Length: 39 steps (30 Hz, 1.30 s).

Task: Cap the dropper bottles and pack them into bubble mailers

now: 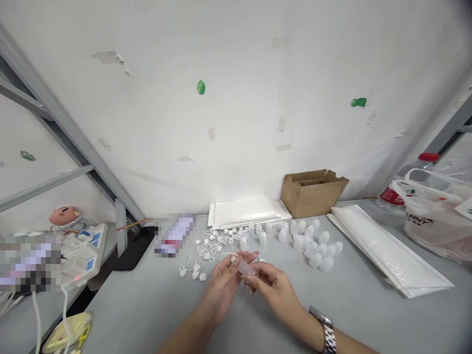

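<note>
Both hands meet above the grey table, low in the middle of the head view. Between them lies a small translucent plastic bottle point(247, 268), tilted. My left hand point(225, 284) is closed on its upper-left end, thumb on top, where a bit of white cap or strap shows. My right hand point(273, 286) pinches the other end between thumb and fingers. Just behind my left hand is a loose spread of small white caps with looped straps point(207, 255). To the right stand several frosted small bottles point(323, 250) in a cluster.
White padded envelopes point(243, 211) lie by the wall, another stack point(391, 250) on the right. A cardboard box point(313, 194) stands behind the bottles. At far right are a plastic bag point(435, 221) and a red-capped bottle point(391, 196). A blurred-out phone-like object point(176, 235) is at left.
</note>
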Motion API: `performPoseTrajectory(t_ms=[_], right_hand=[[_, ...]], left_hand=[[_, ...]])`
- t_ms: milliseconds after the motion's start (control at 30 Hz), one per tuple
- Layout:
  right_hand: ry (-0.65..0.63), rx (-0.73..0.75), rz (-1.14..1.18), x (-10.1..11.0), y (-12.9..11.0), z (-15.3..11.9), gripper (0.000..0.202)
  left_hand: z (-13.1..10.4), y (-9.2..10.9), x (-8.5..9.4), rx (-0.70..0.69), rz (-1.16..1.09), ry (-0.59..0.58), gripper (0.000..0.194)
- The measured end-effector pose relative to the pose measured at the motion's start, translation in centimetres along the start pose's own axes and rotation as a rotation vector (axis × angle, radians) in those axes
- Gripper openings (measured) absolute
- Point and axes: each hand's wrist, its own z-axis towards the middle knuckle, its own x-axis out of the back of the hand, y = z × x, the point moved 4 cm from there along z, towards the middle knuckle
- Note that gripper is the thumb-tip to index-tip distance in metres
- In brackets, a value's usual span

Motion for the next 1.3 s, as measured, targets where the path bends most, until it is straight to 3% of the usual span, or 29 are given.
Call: performPoseTrajectory(t_ms=[433,800,1067,1300], right_hand=[[-0.302,-0.251,0.601,-1.4,0.2,0.5,0.032],[-0.315,-0.21,0.587,-1.3,0.0,0.2,0.035],[-0.207,-0.147,0.466,-1.2,0.2,0.3,0.037],[-0.249,-0.131,0.496,-1.3,-0.1,0.3,0.037]], left_hand=[[-0.1,0.0,-0.6,0.004,0.149,0.0,0.028],[-0.2,1.4,-0.1,-0.046,0.101,0.037,0.034],[-0.1,0.0,-0.8,-0.065,0.005,0.088,0.022],[-0.2,-1.2,-0.9,-0.03,0.065,-0.031,0.032]])
